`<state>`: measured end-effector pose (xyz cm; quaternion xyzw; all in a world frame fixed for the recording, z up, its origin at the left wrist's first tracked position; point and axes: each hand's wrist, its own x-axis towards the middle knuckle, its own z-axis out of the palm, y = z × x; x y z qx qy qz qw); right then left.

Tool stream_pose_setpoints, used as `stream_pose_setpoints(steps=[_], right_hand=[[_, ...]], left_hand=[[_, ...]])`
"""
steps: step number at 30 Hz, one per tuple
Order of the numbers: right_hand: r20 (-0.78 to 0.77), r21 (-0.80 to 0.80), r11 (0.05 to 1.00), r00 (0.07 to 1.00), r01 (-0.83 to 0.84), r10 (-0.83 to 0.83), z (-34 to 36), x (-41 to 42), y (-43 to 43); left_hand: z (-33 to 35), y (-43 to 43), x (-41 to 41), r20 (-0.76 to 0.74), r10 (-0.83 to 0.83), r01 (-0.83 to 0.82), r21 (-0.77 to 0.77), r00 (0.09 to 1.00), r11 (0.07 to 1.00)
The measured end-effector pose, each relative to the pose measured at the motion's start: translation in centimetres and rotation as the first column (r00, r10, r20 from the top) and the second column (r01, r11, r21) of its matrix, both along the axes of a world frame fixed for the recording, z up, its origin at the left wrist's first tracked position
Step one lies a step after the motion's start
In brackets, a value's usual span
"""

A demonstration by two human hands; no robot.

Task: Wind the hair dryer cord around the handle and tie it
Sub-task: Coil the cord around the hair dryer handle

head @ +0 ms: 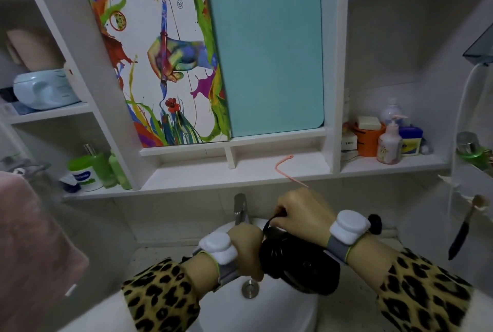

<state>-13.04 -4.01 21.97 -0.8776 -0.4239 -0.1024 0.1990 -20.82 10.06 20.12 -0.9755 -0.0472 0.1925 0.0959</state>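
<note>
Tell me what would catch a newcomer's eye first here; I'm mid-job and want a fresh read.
The bright paint-splash panel beside a plain teal panel fills the cabinet up top. Below, over the white sink, the left hand grips a black hair dryer while the right hand pinches its cord. Both arms wear leopard-print sleeves.

The hair dryer [298, 262] is over the sink [229, 305], with the left hand [245, 249] at its left and the right hand [301, 211] behind it, seemingly on the cord [269, 222]. The faucet [241, 209] stands behind them, and bottles [389, 142] stand on the shelf [416, 164] to the right.
</note>
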Motion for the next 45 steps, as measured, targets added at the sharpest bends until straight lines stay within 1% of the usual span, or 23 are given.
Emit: stream_pose_setpoints(steps=[1,2,4,6,7,8,9,10,11,12,14,18,22,25,27,30,32,34,37,39,41,43,45], right_hand=[[-0.024,0.023,0.999,0.999,0.025,-0.025,0.1,0.1,-0.1],[-0.040,0.046,0.998,0.998,0.044,-0.042,0.2,0.0,-0.1],[-0.010,0.079,0.995,0.998,0.055,-0.054,0.4,-0.3,0.0],[0.106,0.054,0.997,0.993,0.053,-0.058,0.7,-1.2,0.9],[0.194,0.034,0.998,0.980,0.046,-0.051,0.7,-1.8,1.4],[0.276,0.024,0.999,0.960,0.040,-0.045,0.6,-2.5,1.9],[0.327,0.025,0.999,0.944,0.023,-0.030,0.3,-3.0,2.1],[0.335,0.013,1.000,0.942,0.017,-0.021,-0.2,-3.4,2.2],[0.310,0.017,1.000,0.951,0.006,-0.011,-0.7,-3.5,2.2],[0.239,0.028,1.000,0.971,0.008,-0.014,-1.1,-3.6,2.0],[0.134,0.090,0.996,0.991,0.008,-0.020,-2.2,-3.7,1.7],[0.104,0.275,0.960,0.994,-0.057,0.029,-3.5,-4.3,1.1],[0.010,0.453,0.886,0.995,-0.095,0.101,-4.5,-4.1,0.3],[-0.010,0.625,0.773,0.989,-0.110,0.148,-5.6,-4.1,0.0],[-0.005,0.708,0.699,0.989,-0.103,0.151,-6.4,-4.2,-0.2],[-0.039,0.763,0.644,0.991,-0.054,0.129,-7.3,-4.3,-0.5],[-0.065,0.772,0.635,0.991,-0.024,0.117,-7.5,-4.5,-0.6],[-0.141,0.778,0.627,0.982,0.030,0.129,-7.6,-5.0,-0.3],[-0.286,0.810,0.574,0.935,0.119,0.209,-8.0,-5.8,-0.1],[-0.314,0.815,0.564,0.919,0.132,0.238,-8.2,-5.9,-0.1],[-0.369,0.816,0.553,0.888,0.168,0.274,-8.3,-5.8,-0.2],[-0.461,0.806,0.541,0.829,0.241,0.318,-8.4,-5.1,-0.3],[-0.527,0.784,0.548,0.778,0.291,0.342,-8.6,-4.3,-0.4]], left_hand=[[0.2,0.1,-0.3,0.048,0.098,-0.098,0.001,0.994,0.995],[-0.2,0.7,-0.2,0.095,0.138,-0.132,-0.065,0.986,0.989],[-0.4,1.3,0.1,0.170,0.173,-0.130,-0.239,0.970,0.962],[-0.3,1.8,0.7,0.181,0.221,-0.161,-0.296,0.958,0.942],[-0.5,1.8,1.0,0.183,0.274,-0.200,-0.344,0.944,0.918],[-0.8,2.1,1.5,0.171,0.328,-0.231,-0.423,0.929,0.876],[-1.0,2.3,1.8,0.143,0.372,-0.259,-0.497,0.917,0.828],[-1.2,2.7,1.9,0.112,0.409,-0.285,-0.554,0.905,0.782],[-1.2,3.1,1.9,0.079,0.460,-0.317,-0.621,0.884,0.717],[-1.3,3.7,1.7,0.040,0.509,-0.342,-0.695,0.860,0.633],[-1.2,4.3,1.2,-0.042,0.569,-0.360,-0.812,0.822,0.459],[-1.1,4.1,0.1,-0.130,0.601,-0.318,-0.923,0.789,0.218],[-1.4,3.4,-1.3,-0.228,0.591,-0.288,-0.958,0.774,0.007],[-1.5,2.4,-2.1,-0.272,0.542,-0.241,-0.962,0.795,-0.128],[-1.4,1.8,-2.6,-0.305,0.502,-0.208,-0.948,0.809,-0.241],[-1.1,1.1,-2.9,-0.378,0.444,-0.194,-0.893,0.812,-0.406],[-1.1,0.7,-2.6,-0.452,0.405,-0.203,-0.827,0.795,-0.524],[-1.5,0.2,-2.2,-0.486,0.400,-0.173,-0.776,0.777,-0.607],[-2.2,-0.7,-1.3,-0.491,0.435,-0.065,-0.716,0.755,-0.695],[-2.6,-1.0,-1.0,-0.478,0.463,0.019,-0.680,0.746,-0.733],[-2.9,-1.3,-0.8,-0.451,0.497,0.082,-0.674,0.741,-0.734],[-3.1,-1.5,-0.8,-0.422,0.523,0.105,-0.696,0.741,-0.710],[-3.2,-1.7,-0.8,-0.387,0.537,0.120,-0.717,0.750,-0.686]])
